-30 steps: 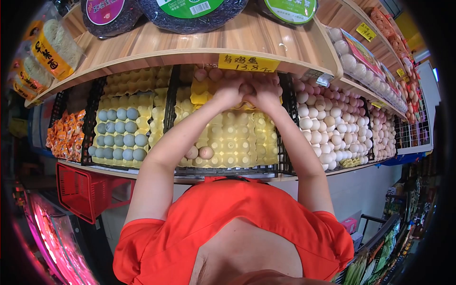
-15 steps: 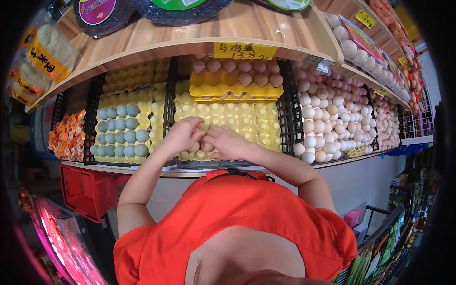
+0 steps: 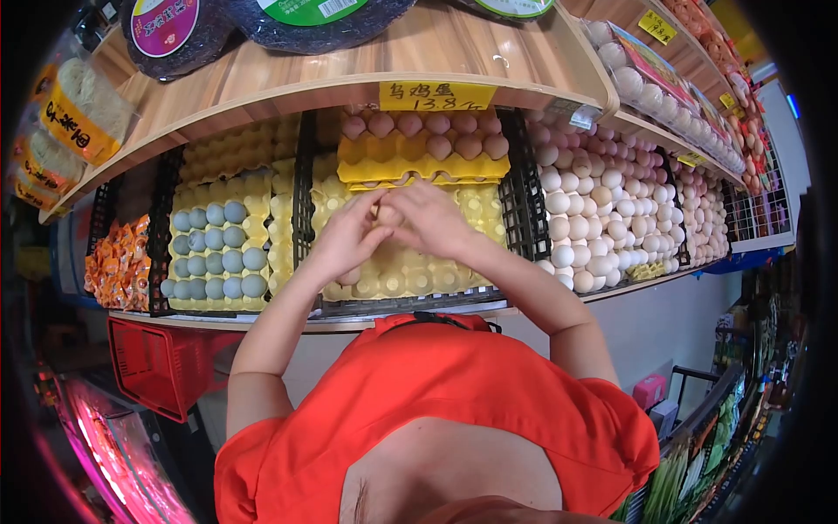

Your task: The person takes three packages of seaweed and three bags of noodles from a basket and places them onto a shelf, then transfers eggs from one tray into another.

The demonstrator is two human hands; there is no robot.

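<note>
Over the pale yellow egg tray point(image 3: 384, 281), my left hand point(image 3: 351, 234) and my right hand point(image 3: 428, 220) meet with curled fingers. A pinkish-brown egg point(image 3: 389, 216) shows between them, partly covered by the fingers. Both hands appear closed around it. Below my left wrist, another egg point(image 3: 349, 277) sits in the near left part of the tray. Just beyond my fingertips stands a stack of bright yellow trays point(image 3: 371, 155), with pinkish eggs point(image 3: 408, 123) in its top one.
Left of the black crate wall point(image 3: 305, 188) are blue-green eggs point(image 3: 214, 237) and orange packets point(image 3: 122, 262). Pale eggs point(image 3: 602, 218) fill the crate on the right. A wooden shelf point(image 3: 367, 65) with a yellow price card point(image 3: 436, 96) overhangs the back. A red basket point(image 3: 148, 367) is low left.
Both hands have moved away from my body, from the tray's near left part toward the bright yellow stack. An egg has moved with them; another stays near the front. The view has shifted slightly.
</note>
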